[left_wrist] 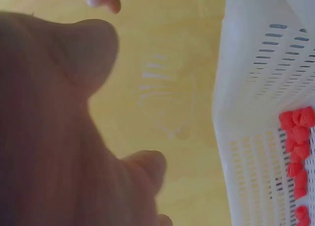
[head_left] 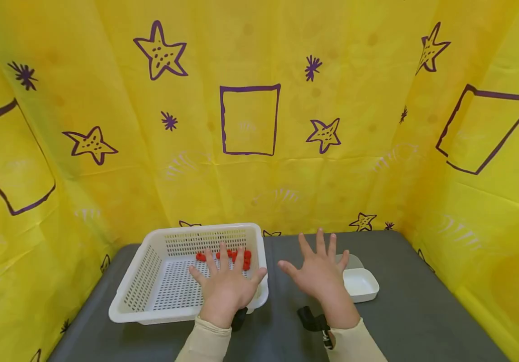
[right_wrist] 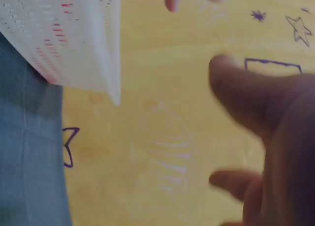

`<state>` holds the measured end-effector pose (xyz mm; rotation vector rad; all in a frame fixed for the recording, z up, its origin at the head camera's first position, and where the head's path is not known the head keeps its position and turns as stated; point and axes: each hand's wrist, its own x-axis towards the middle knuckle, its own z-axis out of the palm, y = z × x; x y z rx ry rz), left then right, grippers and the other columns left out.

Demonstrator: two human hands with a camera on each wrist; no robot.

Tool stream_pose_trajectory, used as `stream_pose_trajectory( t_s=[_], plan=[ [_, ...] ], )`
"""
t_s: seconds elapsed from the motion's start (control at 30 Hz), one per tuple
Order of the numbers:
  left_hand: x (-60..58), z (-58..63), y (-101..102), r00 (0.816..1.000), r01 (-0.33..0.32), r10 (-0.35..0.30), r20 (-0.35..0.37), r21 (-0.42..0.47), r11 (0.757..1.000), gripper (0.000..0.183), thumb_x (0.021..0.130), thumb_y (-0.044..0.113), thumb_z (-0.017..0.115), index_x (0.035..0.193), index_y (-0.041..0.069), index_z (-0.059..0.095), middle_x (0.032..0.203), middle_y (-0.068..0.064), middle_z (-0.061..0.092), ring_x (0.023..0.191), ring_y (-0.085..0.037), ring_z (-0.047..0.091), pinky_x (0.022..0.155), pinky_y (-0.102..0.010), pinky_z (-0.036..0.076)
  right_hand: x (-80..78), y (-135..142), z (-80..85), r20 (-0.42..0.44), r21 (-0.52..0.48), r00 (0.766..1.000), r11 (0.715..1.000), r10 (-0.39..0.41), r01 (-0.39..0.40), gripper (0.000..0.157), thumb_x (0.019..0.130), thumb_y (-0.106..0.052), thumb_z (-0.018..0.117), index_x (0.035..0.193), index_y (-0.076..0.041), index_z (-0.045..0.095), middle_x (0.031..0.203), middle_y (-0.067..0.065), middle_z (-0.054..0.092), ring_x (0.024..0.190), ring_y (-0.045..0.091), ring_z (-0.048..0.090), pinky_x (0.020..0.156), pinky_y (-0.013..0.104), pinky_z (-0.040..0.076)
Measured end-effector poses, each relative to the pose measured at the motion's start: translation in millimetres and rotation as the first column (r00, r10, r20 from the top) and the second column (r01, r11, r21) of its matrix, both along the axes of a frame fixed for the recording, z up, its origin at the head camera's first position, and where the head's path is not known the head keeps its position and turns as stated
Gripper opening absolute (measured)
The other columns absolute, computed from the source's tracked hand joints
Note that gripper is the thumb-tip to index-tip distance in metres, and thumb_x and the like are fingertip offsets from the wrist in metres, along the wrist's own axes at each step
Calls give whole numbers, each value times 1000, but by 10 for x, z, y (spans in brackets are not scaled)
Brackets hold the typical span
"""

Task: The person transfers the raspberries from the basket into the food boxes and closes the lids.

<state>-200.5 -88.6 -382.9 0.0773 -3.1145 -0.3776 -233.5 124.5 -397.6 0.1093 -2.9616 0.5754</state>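
Note:
My left hand (head_left: 224, 291) is held up with its fingers spread, overlapping the front right part of a white perforated plastic basket (head_left: 125, 315) in the head view. Red raspberries (left_wrist: 298, 135) lie along one side of the basket floor, partly hidden behind those fingers in the head view. To the right, my right hand (head_left: 320, 275) is also raised and spread wide, holding nothing. Behind its little finger side, a small white dish (head_left: 362, 282) sits on the table, with a translucent greyish piece (head_left: 354, 262) just beyond it, partly covered by the fingers.
A dark grey cloth (head_left: 422, 311) covers the table. Yellow curtains (head_left: 259, 191) printed with purple stars and squares stand close behind it and on both sides. Black straps (head_left: 312, 320) with cameras sit at the wrists, near the cream sleeves (head_left: 206, 343).

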Motion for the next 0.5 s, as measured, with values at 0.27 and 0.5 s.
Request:
stream_pose_trajectory(
  t_s=[0.27,0.5],
  plan=[
    [-241,454,-755,997,77,-79,6,170,983,105,84,84,40,162,20,10,162,-24,-7,141,-56,-13,94,-85,-6,-74,1030,341,-6,-269,979,942,205,-199,92,93,-57,63,161,-19,15,162,23,-10,141,57,-8,95,85,4],
    [-671,468,-1573,967,180,-251,36,597,782,109,89,56,68,160,23,-7,163,-21,-12,144,-51,-1,106,-74,15,7,1972,158,69,-550,972,821,226,-152,88,99,-31,64,161,-23,2,161,22,-18,139,60,-8,95,83,12]
  ],
)
